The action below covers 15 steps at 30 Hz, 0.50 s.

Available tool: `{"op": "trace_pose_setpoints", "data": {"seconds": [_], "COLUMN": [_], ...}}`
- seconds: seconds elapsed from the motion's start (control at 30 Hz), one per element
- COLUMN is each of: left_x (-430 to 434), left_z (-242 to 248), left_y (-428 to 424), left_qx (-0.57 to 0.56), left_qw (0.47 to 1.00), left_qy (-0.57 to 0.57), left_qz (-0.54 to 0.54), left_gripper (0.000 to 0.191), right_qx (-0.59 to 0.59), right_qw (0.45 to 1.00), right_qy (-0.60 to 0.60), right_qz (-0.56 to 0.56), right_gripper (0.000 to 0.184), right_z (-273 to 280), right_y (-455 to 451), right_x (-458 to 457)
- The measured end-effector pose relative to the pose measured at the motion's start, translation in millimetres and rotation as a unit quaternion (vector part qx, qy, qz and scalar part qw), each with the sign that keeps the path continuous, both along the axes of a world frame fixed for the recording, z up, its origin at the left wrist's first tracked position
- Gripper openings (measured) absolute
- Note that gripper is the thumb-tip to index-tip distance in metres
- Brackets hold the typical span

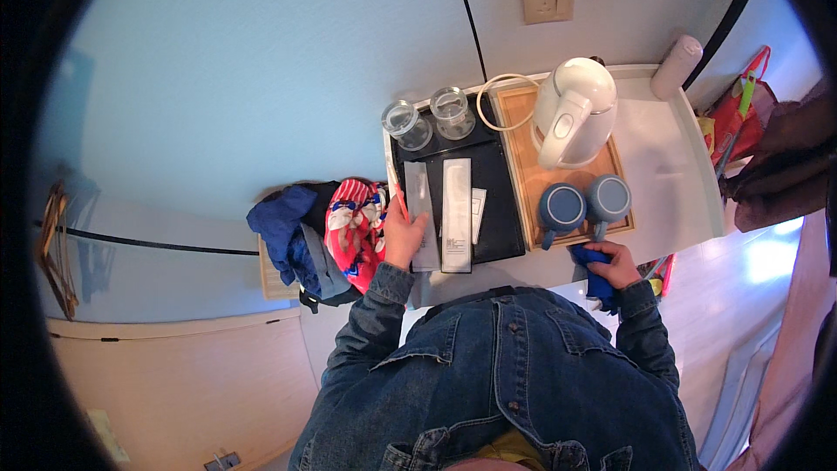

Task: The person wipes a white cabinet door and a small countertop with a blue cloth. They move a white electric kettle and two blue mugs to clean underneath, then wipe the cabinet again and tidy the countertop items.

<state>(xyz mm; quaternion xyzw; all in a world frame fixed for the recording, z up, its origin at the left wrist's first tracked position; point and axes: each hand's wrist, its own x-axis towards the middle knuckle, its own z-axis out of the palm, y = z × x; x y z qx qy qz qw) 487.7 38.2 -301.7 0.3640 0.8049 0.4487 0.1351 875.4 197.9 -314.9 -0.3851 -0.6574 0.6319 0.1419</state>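
Note:
My left hand [401,233] is at the left edge of a black tray [497,209], closed around a thin red-and-white item [401,201] whose kind I cannot tell. Beside its fingers lies a grey flat packet [422,203]; a white long packet [456,209] and a smaller white packet [478,209] are to the right. My right hand [613,264] grips a dark blue cloth [597,281] at the front edge of the white tabletop, just below two upside-down blue mugs [562,207] on a wooden tray [520,163].
Two glasses [407,124] stand at the black tray's back. A white electric kettle [579,111] with a looped cord is on the wooden tray. A pale pink bottle [677,67] stands at the back right corner. Bundled clothes [294,235] lie on the left; bags [732,118] are at the right.

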Motion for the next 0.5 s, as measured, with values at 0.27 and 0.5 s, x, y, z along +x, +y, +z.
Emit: {"op": "trace_pose_setpoints", "data": {"seconds": [0.27, 0.5], "left_x": [19.5, -18.7], "left_z": [23.1, 66.6], "left_y": [7.8, 63.5], "left_qx": [-0.039, -0.056], "left_qw": [0.943, 0.969], "left_qy": [0.33, 0.216], "left_qz": [-0.015, -0.105], "left_gripper": [0.071, 0.06], "right_qx": [-0.009, -0.003], "right_qw": [1.0, 1.0], "right_qy": [-0.006, -0.022], "right_qz": [-0.007, 0.007], "right_gripper": [0.038, 0.039], "right_z": [-4.8, -2.7], "right_y": [0.3, 2.0], "right_x": [2.2, 1.8]}}
